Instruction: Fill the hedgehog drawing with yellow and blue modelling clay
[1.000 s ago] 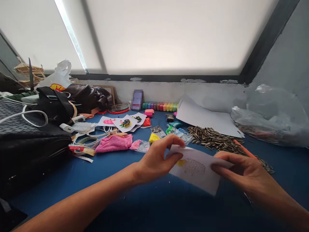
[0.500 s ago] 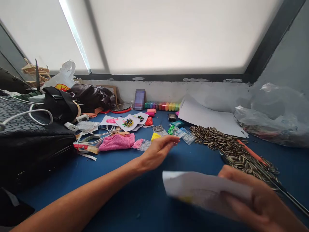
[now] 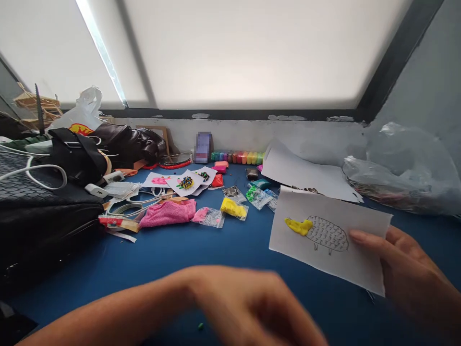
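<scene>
My right hand (image 3: pixel 410 262) grips a white sheet of paper (image 3: pixel 298 252) by its right edge, thumb on the front. The sheet is tilted toward me and bears a line drawing of an animal with a scaly oval body and short legs. Yellow modelling clay (image 3: pixel 298 226) covers the drawing's head end. Low in the middle of the view is my left hand (image 3: pixel 245 298), above the blue tabletop (image 3: pixel 154 269). Its fingers point down and blur, partly out of frame, so whatever they hold is hidden. A green crumb (image 3: pixel 200 326) lies beside the left wrist.
Ahead lie bags of yellow clay (image 3: pixel 234 208), pink clay (image 3: pixel 208 217) and green clay (image 3: pixel 257 196). A pink cloth (image 3: pixel 167 214), clay-decorated papers (image 3: pixel 185 182) and a black bag (image 3: pixel 46 226) sit to the left. Plain paper (image 3: pixel 309 173) and a clear plastic bag (image 3: pixel 403 173) are at right.
The paper has been raised and turned so its drawing faces me. My left hand has drawn back from near the clay bags toward me.
</scene>
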`<move>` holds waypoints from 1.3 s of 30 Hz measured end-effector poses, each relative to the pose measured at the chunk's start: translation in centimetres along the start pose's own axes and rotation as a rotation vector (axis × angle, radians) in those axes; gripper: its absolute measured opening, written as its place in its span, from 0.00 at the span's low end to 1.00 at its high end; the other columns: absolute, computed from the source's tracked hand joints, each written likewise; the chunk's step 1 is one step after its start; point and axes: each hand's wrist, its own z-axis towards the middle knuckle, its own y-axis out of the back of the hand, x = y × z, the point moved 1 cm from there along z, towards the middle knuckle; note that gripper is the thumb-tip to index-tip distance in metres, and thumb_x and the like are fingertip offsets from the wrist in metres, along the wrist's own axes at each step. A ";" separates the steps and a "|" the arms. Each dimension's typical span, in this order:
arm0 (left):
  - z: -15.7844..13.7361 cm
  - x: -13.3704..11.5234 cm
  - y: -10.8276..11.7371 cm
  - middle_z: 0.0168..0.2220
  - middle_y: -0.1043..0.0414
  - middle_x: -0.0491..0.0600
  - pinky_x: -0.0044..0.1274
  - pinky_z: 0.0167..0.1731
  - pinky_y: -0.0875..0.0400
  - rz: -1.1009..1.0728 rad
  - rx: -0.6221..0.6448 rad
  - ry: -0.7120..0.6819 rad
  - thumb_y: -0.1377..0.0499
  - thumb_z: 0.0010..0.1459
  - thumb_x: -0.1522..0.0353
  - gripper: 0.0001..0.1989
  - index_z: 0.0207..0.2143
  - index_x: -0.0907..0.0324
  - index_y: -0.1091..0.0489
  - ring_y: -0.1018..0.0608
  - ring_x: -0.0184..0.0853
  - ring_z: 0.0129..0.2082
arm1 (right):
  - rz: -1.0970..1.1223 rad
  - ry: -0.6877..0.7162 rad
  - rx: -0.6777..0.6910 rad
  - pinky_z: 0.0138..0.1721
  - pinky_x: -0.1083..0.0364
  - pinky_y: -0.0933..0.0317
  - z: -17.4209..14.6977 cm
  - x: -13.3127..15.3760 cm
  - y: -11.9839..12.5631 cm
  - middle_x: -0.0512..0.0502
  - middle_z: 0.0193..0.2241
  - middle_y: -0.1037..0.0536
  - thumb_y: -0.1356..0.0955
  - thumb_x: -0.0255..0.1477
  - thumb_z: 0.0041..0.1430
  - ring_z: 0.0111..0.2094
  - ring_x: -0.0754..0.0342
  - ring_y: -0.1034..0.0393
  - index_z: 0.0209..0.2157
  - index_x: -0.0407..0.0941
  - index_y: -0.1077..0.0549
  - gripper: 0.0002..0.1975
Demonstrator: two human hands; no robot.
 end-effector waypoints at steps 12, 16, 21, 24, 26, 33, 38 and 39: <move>-3.1 -2.0 3.1 0.25 0.28 0.45 0.23 0.32 0.26 0.027 0.003 0.156 0.43 0.61 0.70 0.06 0.32 0.61 0.28 0.23 0.31 0.26 | -0.285 0.174 0.064 0.25 0.52 0.27 1.0 -1.1 -1.2 0.42 0.34 0.17 0.30 0.43 0.55 0.30 0.44 0.21 0.46 0.47 0.27 0.20; -3.1 -0.9 5.1 0.28 0.27 0.48 0.23 0.32 0.28 0.425 -0.899 0.027 0.44 0.62 0.70 0.07 0.35 0.62 0.27 0.25 0.31 0.28 | -0.590 0.313 0.089 0.25 0.51 0.28 1.1 -1.4 -2.3 0.40 0.32 0.18 0.35 0.43 0.58 0.30 0.43 0.22 0.42 0.44 0.27 0.18; -1.5 1.4 4.1 0.60 0.37 0.64 0.38 0.60 0.38 0.867 -0.699 0.101 0.38 0.58 0.70 0.28 0.60 0.67 0.37 0.33 0.48 0.61 | -0.907 0.532 0.029 0.26 0.51 0.29 1.5 -2.3 -2.3 0.39 0.35 0.17 0.38 0.38 0.60 0.32 0.43 0.21 0.51 0.43 0.29 0.21; -1.4 1.5 3.5 0.66 0.47 0.67 0.42 0.65 0.47 0.912 -0.598 0.171 0.37 0.58 0.67 0.36 0.65 0.70 0.46 0.44 0.52 0.67 | -0.965 0.559 0.042 0.31 0.49 0.27 1.8 -2.8 -1.8 0.35 0.42 0.18 0.37 0.37 0.59 0.38 0.40 0.20 0.55 0.41 0.30 0.24; -1.7 1.3 3.4 0.67 0.50 0.66 0.43 0.65 0.49 0.909 -0.573 0.199 0.36 0.58 0.65 0.38 0.66 0.69 0.47 0.47 0.52 0.69 | -0.962 0.512 0.067 0.35 0.48 0.27 2.1 -2.9 -1.5 0.34 0.46 0.19 0.37 0.38 0.59 0.42 0.39 0.21 0.56 0.40 0.31 0.27; -1.7 2.6 4.5 0.61 0.36 0.59 0.37 0.63 0.40 0.917 -0.724 0.061 0.44 0.63 0.72 0.24 0.61 0.65 0.38 0.36 0.42 0.63 | -0.924 0.326 0.192 0.32 0.48 0.27 2.4 -2.4 -1.4 0.36 0.46 0.20 0.37 0.43 0.57 0.38 0.42 0.21 0.59 0.41 0.34 0.32; -1.0 3.6 4.7 0.50 0.27 0.56 0.33 0.52 0.29 1.001 -0.801 -0.008 0.46 0.60 0.78 0.16 0.51 0.64 0.30 0.27 0.40 0.50 | -0.965 0.440 0.113 0.29 0.51 0.27 2.1 -3.5 -2.0 0.38 0.34 0.17 0.38 0.40 0.58 0.31 0.44 0.20 0.63 0.35 0.41 0.35; -0.9 3.6 4.6 0.50 0.28 0.57 0.33 0.51 0.29 1.034 -0.795 -0.016 0.47 0.61 0.78 0.15 0.49 0.63 0.29 0.27 0.40 0.50 | -1.010 0.499 0.099 0.27 0.51 0.28 2.0 -3.8 -2.1 0.39 0.31 0.18 0.39 0.39 0.59 0.28 0.45 0.21 0.64 0.34 0.42 0.35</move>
